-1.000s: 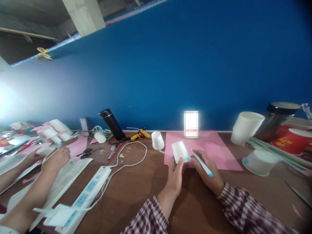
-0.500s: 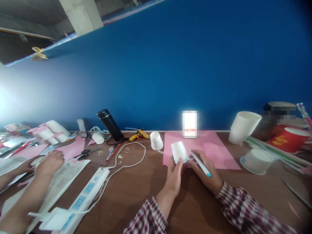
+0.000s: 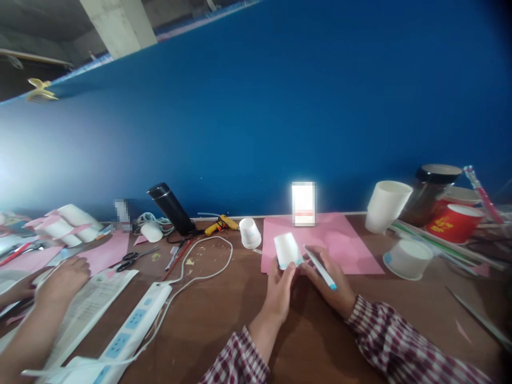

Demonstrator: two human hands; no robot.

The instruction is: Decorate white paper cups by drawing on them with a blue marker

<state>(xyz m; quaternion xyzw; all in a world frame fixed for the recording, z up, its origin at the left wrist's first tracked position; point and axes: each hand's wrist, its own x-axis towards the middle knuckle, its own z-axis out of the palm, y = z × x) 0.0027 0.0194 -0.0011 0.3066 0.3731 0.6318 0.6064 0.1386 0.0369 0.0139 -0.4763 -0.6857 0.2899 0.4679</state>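
My left hand (image 3: 280, 290) holds a small white paper cup (image 3: 286, 250) with a blue rim, tilted over the near edge of a pink paper sheet (image 3: 344, 240). My right hand (image 3: 334, 285) grips a white pen with a blue end (image 3: 320, 268), its tip close to the cup. Both sleeves are red-and-white checked. Another small white cup (image 3: 249, 233) stands upside down just left of the pink sheet.
Another person's hands (image 3: 60, 280) rest on papers at the left. A white power strip (image 3: 134, 320) with its cord, scissors (image 3: 134, 257), a yellow glue gun (image 3: 219, 224), a black flask (image 3: 170, 209), white cups (image 3: 386, 205), a dark jar (image 3: 430, 193) and a red bowl (image 3: 454, 223) crowd the brown table.
The view has shifted so everything sits a little further left. My hands keep the cup and pen in the same grip. The other person's hand has slid left.
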